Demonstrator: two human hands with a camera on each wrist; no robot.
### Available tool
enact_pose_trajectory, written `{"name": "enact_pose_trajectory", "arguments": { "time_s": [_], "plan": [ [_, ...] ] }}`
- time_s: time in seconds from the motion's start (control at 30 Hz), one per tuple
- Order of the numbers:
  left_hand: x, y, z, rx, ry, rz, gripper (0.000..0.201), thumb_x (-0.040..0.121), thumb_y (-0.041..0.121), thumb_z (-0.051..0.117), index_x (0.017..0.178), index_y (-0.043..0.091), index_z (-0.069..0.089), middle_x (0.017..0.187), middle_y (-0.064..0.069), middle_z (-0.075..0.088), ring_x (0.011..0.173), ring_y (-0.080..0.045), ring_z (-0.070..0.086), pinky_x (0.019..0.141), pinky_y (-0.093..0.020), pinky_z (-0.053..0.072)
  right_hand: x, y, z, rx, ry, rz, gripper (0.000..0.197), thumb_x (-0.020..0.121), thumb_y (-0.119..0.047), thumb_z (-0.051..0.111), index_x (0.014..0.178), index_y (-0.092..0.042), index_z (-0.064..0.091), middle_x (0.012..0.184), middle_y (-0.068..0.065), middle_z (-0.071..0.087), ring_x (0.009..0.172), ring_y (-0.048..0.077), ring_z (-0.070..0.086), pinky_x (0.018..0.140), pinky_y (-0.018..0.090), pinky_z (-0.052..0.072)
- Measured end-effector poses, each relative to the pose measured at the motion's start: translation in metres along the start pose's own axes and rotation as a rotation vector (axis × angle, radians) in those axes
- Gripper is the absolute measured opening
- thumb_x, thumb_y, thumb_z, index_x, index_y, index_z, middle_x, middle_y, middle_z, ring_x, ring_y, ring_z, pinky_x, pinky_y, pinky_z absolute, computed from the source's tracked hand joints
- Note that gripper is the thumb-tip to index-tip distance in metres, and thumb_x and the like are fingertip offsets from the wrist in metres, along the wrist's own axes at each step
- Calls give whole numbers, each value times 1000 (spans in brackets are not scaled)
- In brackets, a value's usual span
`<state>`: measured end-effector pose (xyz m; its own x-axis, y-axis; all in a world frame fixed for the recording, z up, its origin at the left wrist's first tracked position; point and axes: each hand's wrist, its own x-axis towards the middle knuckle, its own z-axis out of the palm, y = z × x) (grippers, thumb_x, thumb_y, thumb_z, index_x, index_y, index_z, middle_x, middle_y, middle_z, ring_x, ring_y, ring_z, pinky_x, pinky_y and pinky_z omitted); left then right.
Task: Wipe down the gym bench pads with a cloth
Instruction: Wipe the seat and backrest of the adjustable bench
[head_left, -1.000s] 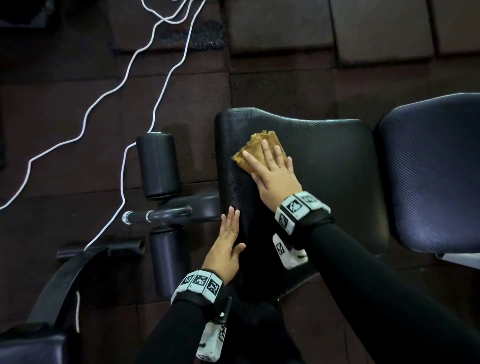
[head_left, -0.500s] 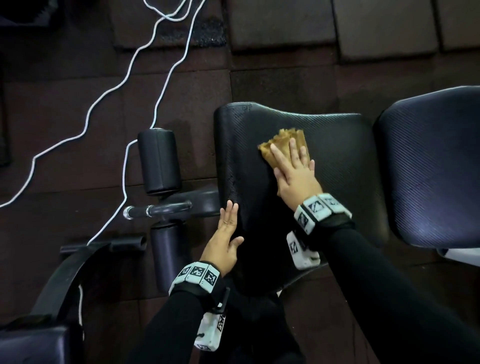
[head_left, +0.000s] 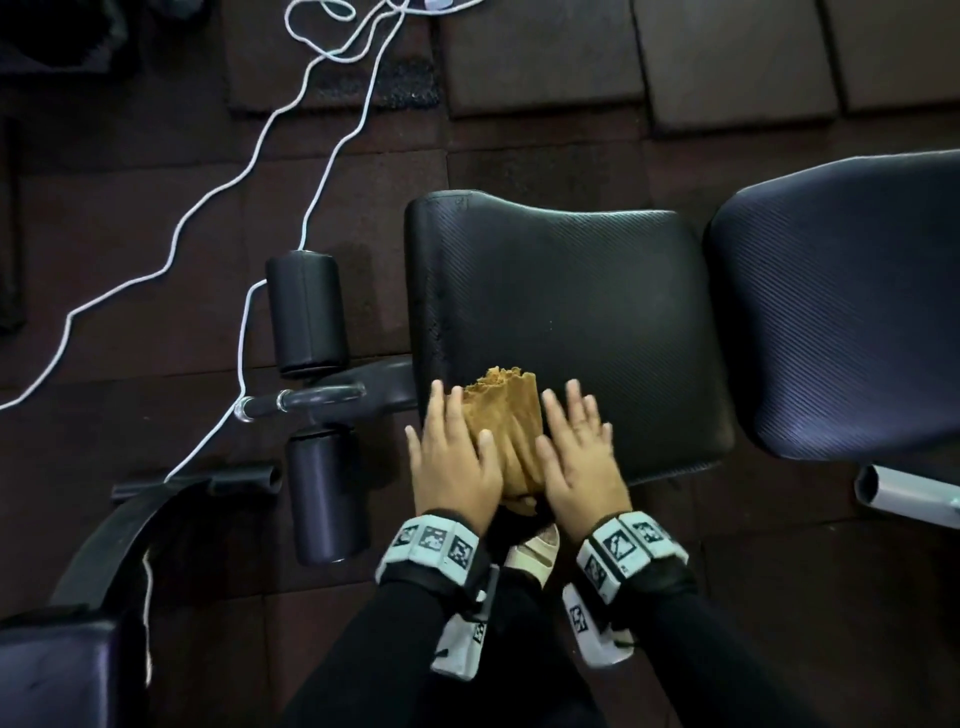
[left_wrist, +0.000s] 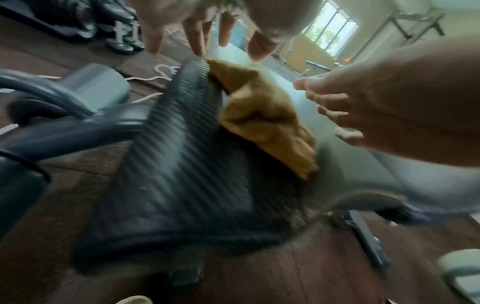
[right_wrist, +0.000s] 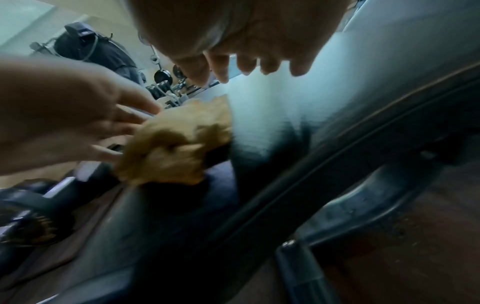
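The black ribbed seat pad (head_left: 561, 312) fills the middle of the head view, and the backrest pad (head_left: 841, 312) lies to its right. A bunched tan cloth (head_left: 511, 421) sits at the pad's near edge, drooping over it. My left hand (head_left: 452, 457) lies flat just left of the cloth with its thumb on the fabric. My right hand (head_left: 576, 452) lies flat just right of it. All the fingers are straight. The wrist views show the cloth (left_wrist: 259, 117) (right_wrist: 176, 148) between the two hands, on the pad (left_wrist: 182, 164).
Two black foam leg rollers (head_left: 306, 312) (head_left: 324, 493) and a chromed handle bar (head_left: 301, 402) stand left of the seat. White cables (head_left: 332, 156) trail over the dark rubber floor tiles. A grey metal tube (head_left: 904, 499) juts out at the right. A light shoe (head_left: 535, 551) shows below the hands.
My right hand drew the cloth from the far part of the seat pad back to its near edge. My left hand left the pad's left side and came in beside the cloth.
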<state>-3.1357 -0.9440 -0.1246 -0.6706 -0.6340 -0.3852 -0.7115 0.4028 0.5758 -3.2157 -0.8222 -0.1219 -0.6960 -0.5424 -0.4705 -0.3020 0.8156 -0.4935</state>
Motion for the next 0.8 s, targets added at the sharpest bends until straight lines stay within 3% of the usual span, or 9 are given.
{"name": "enact_pose_trajectory", "arguments": {
  "time_s": [0.07, 0.17, 0.27, 0.37, 0.5, 0.63, 0.8],
  "plan": [
    [-12, 20, 17, 116, -17, 60, 68, 94, 41, 42, 150, 10, 18, 161, -4, 4, 147, -15, 7, 117, -43, -3, 10, 18, -15, -92, 88, 111, 57, 99, -34, 37, 149, -30, 11, 155, -7, -13, 145, 21, -8, 115, 44, -3],
    [-19, 32, 41, 282, -82, 57, 89, 90, 65, 29, 150, 9, -7, 156, -7, -23, 145, -18, -19, 116, -42, -8, 22, 36, -29, -159, 38, 189, 62, 97, -43, 38, 149, -33, 7, 157, -3, -13, 145, 23, -10, 115, 49, -1],
    [-18, 27, 50, 315, -52, 41, 89, 92, 58, 39, 150, 10, -8, 153, -6, -27, 140, -20, -29, 117, -40, -5, 27, 44, -31, -192, -35, 183, 64, 97, -47, 36, 148, -36, 0, 157, -4, -16, 145, 23, -13, 115, 49, -2],
    [-22, 14, 51, 223, 32, 70, 77, 96, 42, 45, 152, 10, 4, 157, -5, -16, 143, -19, -20, 120, -38, 6, 26, 47, -29, -151, -12, 165, 64, 96, -47, 38, 148, -37, 2, 157, -5, -15, 144, 22, -14, 115, 49, -4],
    [-41, -6, 56, 37, 164, -24, 71, 94, 33, 52, 150, 6, 17, 159, -12, -2, 146, -25, -6, 117, -40, 15, 27, 50, -27, -136, -6, 163, 64, 96, -47, 39, 148, -39, 2, 157, -6, -15, 144, 22, -15, 114, 49, -6],
    [-69, -21, 65, -9, 210, -132, 72, 92, 38, 54, 149, 7, 23, 155, -21, 18, 144, -35, 16, 113, -51, 29, 29, 52, -26, -123, -9, 153, 65, 96, -47, 40, 148, -39, 3, 157, -7, -15, 144, 22, -15, 114, 49, -7],
    [-66, -19, 66, 7, 222, -172, 70, 94, 48, 41, 148, 5, 26, 151, -26, 24, 137, -40, 27, 111, -50, 28, 29, 54, -26, -117, -7, 149, 65, 95, -46, 41, 148, -40, 3, 157, -7, -16, 144, 22, -15, 114, 49, -7]
  ]
}}
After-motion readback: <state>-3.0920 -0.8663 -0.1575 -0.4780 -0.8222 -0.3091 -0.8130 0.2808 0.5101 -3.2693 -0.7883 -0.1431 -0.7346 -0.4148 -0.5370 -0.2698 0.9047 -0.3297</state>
